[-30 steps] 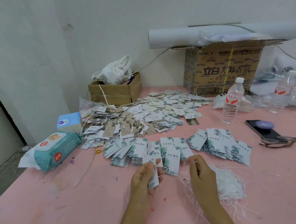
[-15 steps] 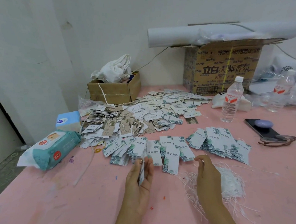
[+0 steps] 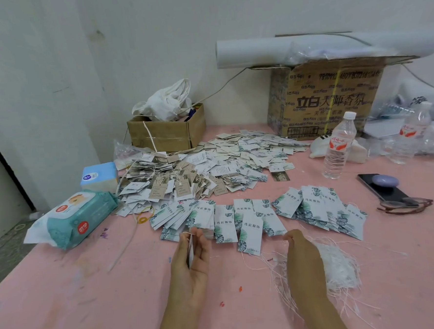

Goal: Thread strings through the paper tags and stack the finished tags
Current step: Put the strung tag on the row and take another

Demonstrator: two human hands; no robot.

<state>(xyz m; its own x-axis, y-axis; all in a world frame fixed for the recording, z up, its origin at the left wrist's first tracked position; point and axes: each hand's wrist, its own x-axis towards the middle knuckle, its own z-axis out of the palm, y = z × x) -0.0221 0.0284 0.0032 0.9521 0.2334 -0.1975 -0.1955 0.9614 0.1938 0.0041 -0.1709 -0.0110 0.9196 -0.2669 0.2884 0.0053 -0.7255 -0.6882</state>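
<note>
Hands have drawn apart since a second ago: left hand [image 3: 191,263] pinches a white leaf-printed paper tag [image 3: 190,252] edge-on above the pink table [image 3: 92,299], thin white string [image 3: 187,233] looped at its top. Right hand [image 3: 303,255] curls beside the loose pile of white strings [image 3: 340,266]; whether it grips anything cannot be told.

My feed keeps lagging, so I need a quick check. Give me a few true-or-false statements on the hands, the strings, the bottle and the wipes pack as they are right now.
1. The left hand pinches a paper tag that is seen edge-on. True.
2. The loose white strings lie right beside the right hand. True.
3. The nearer water bottle lies on its side. False: it stands upright with its cap on.
4. The wipes pack sits next to the phone. False: the pack is at the left edge of the pink table, and the phone lies far to the right.
</note>
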